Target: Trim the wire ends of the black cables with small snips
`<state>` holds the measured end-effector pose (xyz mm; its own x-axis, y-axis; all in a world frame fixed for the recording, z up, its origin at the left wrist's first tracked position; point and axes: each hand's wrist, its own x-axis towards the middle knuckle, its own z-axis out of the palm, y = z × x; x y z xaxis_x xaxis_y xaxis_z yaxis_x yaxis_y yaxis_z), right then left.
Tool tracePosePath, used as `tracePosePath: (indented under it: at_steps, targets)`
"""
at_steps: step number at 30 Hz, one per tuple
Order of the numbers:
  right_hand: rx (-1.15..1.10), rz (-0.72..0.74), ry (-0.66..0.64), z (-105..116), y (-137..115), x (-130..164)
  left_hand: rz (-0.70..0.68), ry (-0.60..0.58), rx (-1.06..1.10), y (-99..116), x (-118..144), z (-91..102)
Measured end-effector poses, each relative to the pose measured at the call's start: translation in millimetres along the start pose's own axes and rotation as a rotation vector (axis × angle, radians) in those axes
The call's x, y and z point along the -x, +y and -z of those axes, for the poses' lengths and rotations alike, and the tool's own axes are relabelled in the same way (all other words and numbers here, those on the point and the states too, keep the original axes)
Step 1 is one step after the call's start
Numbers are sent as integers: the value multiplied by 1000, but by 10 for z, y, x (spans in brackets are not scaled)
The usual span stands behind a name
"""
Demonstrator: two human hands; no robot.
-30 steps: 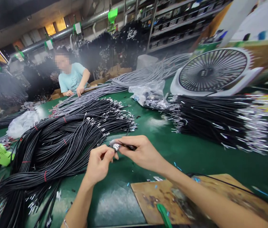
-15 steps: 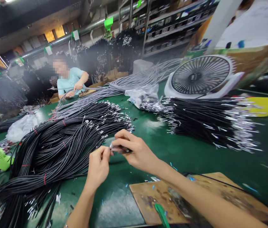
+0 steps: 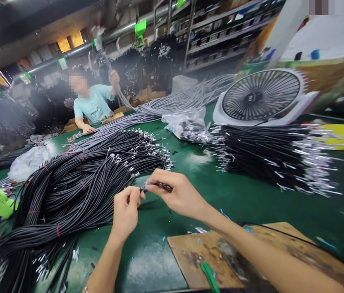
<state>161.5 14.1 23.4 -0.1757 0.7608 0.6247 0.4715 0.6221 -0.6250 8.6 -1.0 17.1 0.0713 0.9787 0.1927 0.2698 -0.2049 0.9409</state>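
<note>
My left hand [image 3: 126,208] is closed in a pinch on the end of a black cable [image 3: 142,190]. Facing it, my right hand [image 3: 179,194] is closed round a slim dark tool [image 3: 164,186]; its exact kind is mostly hidden by the fingers. The fingertips of both hands almost meet at the cable end, over the green tabletop [image 3: 156,228]. To the left of my hands lie bundles of black cables [image 3: 80,191] with pale stripped ends and red ties.
Right of my hands lies a pile of short black cables [image 3: 257,156], with a fan [image 3: 259,97] behind it. A stained board [image 3: 190,252] bears a green-handled tool [image 3: 209,276]. A plastic bag [image 3: 187,124] lies ahead. Across the table a co-worker [image 3: 94,103] handles grey cables [image 3: 165,106].
My hands stay nearly in place; the right hand has shifted slightly and its fingers have moved at the cable end. The co-worker has raised one arm, lifting grey cables.
</note>
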Motion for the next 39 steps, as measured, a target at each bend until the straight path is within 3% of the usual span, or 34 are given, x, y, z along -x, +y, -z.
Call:
tracePosePath:
  at_steps: [4,13,18,22,26,33,36,39]
  targets:
    - [39,-115,121,28,59,-14,81,-6,129,10,-22,59]
    - [-63,33,110,-22,-100,51,-43,-22,-30,99,18,15]
    - [-35,106,81,-11,-74,44,23,-36,22,117,11,10]
    - [-36,42,84,-17,-98,51,65,-38,87,124,-5,6]
    - [-32,-21,87,-31,-125,64,43,34,133,76,-12,0]
    - [71,-55,85,-62,-99,93,-87,169,33,-26,15,-74]
    - [169,-57,128,-94,-83,122,7,79,54,24,17,-65]
    - [103,-92,146,-97,-114,121,113,-82,62,120,4,1]
